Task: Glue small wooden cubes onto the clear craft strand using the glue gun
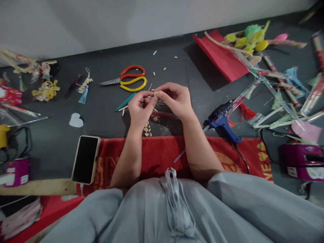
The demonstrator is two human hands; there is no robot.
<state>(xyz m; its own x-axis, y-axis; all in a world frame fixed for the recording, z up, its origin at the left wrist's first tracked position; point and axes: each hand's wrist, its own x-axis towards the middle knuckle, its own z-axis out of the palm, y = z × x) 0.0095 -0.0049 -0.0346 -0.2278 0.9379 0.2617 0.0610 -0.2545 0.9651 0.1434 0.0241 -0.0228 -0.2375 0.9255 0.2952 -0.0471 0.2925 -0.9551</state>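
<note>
scrap (156,94), pale and tiny, is clamped between the tips of my left fingers (151,105) and right fingers (166,99), above the desk (108,111). from it, scissors (118,81) lie at ten o'clock, red paper (227,60) at two, a blue glue gun (222,122) near four, pale bits (146,129) toward six.

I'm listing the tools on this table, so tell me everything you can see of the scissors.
The scissors have grey, metallic-looking blades and two smooth, plastic-looking handle loops, one red-orange, one yellow. They lie flat on the dark tabletop, beyond the left hand, tips pointing to the picture's left; no hand touches them. The blades look shut or nearly so. A small pale piece lies inside the red-orange loop.
</note>
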